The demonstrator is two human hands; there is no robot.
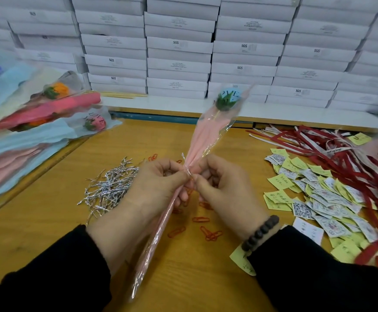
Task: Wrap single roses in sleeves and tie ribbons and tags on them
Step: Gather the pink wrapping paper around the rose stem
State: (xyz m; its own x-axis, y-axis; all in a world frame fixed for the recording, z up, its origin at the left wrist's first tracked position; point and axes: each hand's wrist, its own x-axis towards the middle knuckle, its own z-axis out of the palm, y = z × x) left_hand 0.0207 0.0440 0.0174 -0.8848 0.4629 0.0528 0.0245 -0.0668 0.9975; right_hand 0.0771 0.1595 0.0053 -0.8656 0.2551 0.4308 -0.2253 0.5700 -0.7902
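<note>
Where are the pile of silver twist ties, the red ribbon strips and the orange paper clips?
Pile of silver twist ties (109, 188): head view, middle of the heap.
Red ribbon strips (341, 158): head view, where the strips overlap thickest.
Orange paper clips (210, 235): head view, cluster near the right wrist.

a small packing or gift-assembly workroom. white cardboard boxes (179, 45) printed "sgs" stand stacked in a wall along the back of a wooden desk (55, 199). on the desk lie supplies in bulk: a heap of silver twist ties (109, 188), scattered red paper clips (206, 230), yellow notes and qr-code tags (314, 199), red ribbons (345, 154), and a pile of already sleeved roses (37, 118) on the left.
</note>
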